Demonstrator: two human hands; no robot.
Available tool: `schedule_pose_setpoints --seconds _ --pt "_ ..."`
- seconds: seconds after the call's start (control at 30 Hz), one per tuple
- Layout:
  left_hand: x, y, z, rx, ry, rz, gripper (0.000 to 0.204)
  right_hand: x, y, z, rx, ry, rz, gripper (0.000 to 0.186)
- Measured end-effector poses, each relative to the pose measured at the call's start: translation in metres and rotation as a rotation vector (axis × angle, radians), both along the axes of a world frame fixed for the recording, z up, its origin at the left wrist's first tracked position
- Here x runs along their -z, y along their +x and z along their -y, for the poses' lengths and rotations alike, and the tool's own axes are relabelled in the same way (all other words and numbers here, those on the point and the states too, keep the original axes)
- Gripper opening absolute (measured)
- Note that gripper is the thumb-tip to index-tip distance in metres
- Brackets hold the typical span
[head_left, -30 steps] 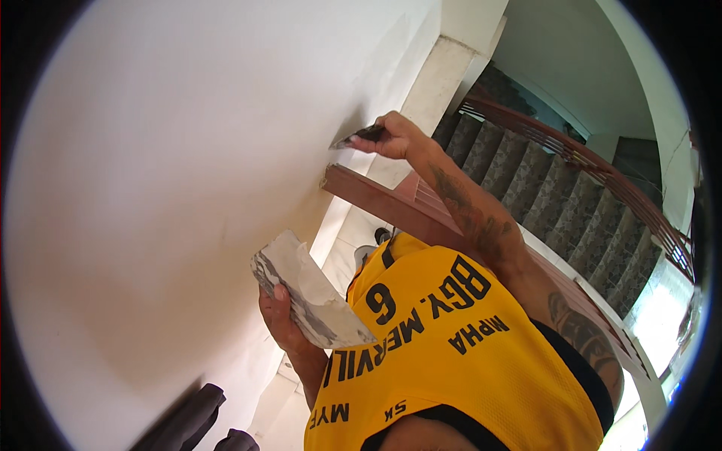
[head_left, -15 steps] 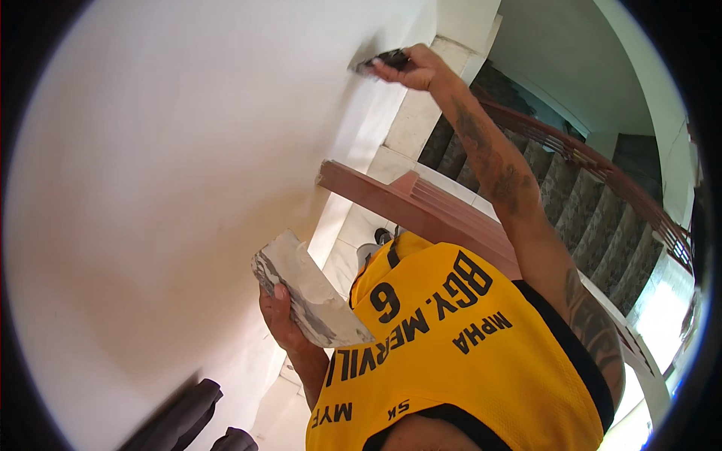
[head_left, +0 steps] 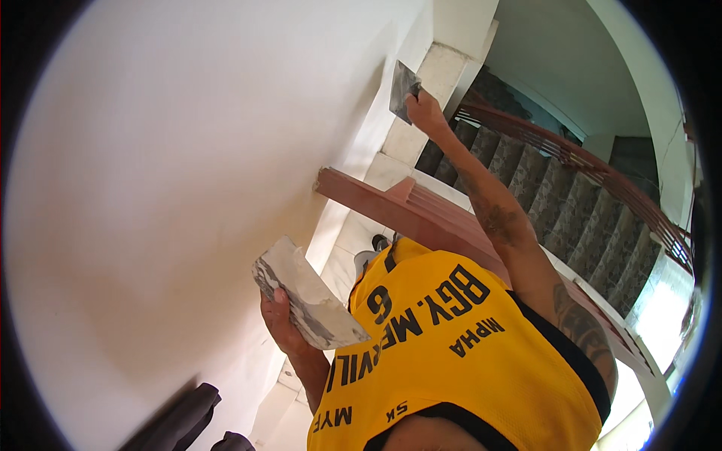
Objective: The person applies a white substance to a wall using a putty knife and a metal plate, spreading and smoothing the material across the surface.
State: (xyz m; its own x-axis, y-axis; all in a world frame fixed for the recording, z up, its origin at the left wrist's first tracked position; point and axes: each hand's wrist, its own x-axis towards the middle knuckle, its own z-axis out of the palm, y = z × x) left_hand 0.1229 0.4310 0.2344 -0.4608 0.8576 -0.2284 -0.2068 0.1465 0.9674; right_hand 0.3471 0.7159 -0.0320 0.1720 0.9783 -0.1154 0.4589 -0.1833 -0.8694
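My right hand [head_left: 426,113] grips a putty knife [head_left: 402,86] with a wide, smeared metal blade, held high near the white wall [head_left: 165,150], its broad face now showing; I cannot tell whether it touches the wall. Lower down, my left hand [head_left: 282,323] is closed on a grey-and-white marbled board [head_left: 308,293] with pale paste smeared across it. The board is tilted beside my yellow jersey [head_left: 444,353]. A brown wooden rail [head_left: 361,195] meets the wall between my two hands.
A staircase with patterned dark steps [head_left: 556,210] lies to the right behind a curved brown railing [head_left: 602,177]. Pale floor tiles [head_left: 353,229] show along the wall, with my shoe [head_left: 380,242] on them. Dark padded objects [head_left: 188,413] are at the lower left.
My right hand first rose along the wall, then dropped slightly and moved right, turning the blade to show its face. My left hand and board have shifted slightly downward.
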Motion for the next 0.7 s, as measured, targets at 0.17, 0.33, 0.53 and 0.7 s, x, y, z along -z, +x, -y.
schedule_pose_setpoints --seconds 0.17,0.33,0.53,0.7 --pt "-0.006 0.007 -0.003 -0.007 0.003 -0.001 0.042 -0.022 -0.016 -0.012 -0.039 -0.021 -0.036 0.040" --pt "-0.007 0.007 -0.001 -0.011 0.000 0.001 0.043 -0.060 -0.033 -0.027 -0.109 -0.089 -0.060 0.034" --pt "-0.009 0.007 0.000 0.003 -0.048 -0.012 0.044 -0.087 -0.018 -0.033 -0.096 -0.145 -0.300 0.036" --pt "-0.016 0.010 -0.010 -0.011 -0.036 0.062 0.049 -0.075 0.029 -0.024 0.002 0.071 0.004 0.032"
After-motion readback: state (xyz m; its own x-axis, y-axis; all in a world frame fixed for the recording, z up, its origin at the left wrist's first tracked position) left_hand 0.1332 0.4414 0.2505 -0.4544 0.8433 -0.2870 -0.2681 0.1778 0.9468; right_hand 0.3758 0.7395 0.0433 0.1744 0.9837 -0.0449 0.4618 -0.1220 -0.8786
